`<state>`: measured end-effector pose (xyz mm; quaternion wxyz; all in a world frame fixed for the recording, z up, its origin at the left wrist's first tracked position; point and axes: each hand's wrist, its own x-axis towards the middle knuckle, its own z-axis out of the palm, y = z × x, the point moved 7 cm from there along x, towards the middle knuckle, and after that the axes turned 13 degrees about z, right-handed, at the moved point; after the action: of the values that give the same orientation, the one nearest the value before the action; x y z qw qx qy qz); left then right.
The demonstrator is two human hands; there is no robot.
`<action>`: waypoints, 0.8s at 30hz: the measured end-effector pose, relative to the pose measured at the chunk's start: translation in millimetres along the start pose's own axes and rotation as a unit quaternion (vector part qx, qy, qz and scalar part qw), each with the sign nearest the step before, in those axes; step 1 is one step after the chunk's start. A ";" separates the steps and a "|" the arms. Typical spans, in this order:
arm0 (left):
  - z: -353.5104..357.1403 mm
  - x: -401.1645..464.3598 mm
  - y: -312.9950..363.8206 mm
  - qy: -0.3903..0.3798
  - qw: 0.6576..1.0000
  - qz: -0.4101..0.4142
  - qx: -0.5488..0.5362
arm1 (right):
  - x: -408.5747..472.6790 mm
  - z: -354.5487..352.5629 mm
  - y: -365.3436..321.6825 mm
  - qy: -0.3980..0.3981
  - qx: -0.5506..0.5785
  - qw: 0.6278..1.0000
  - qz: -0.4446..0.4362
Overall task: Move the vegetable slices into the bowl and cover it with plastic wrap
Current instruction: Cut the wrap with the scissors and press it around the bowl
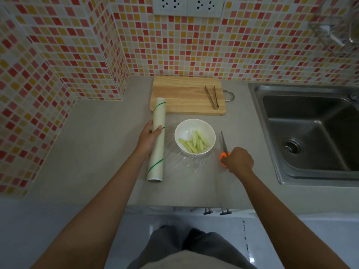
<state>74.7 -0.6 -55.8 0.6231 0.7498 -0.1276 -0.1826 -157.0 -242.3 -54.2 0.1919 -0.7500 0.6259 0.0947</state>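
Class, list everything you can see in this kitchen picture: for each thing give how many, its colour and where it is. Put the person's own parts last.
bowl: one, white, on the counter, under stretched wrap
vegetable slices: several, pale green, in the bowl
plastic wrap roll: one, white with green stripes, left of the bowl
scissors: one, orange handles, right of the bowl
cutting board: one, light wood, behind the bowl
tongs: one, metal, on the board
sink: one, steel, far right
wall sockets: two, white, on the tiled wall
counter: one, grey
left hand: one, holds the roll
right hand: one, grips the scissors' handles
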 end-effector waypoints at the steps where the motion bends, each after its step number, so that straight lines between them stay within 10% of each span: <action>1: 0.1 0.0 0.8 0.001 1.000 0.000 0.008 | 0.5 0.5 1.6 -0.010 0.002 1.000 0.005; 12: 1.2 0.4 8.0 0.008 0.999 -0.004 0.032 | 3.2 -1.6 13.8 -0.069 0.128 0.989 0.026; 16: 3.9 2.5 10.9 0.007 1.000 0.000 0.028 | -47.7 11.3 7.4 -0.219 0.334 0.917 0.006; 24: 5.7 10.4 15.8 -0.010 1.000 0.011 0.010 | -172.4 66.7 18.6 -0.420 0.309 0.853 -0.001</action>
<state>82.2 -13.1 -42.4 0.6162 0.7526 -0.1439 -0.1821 -202.8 -62.2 -52.0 0.6586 -0.5415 0.4818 0.2023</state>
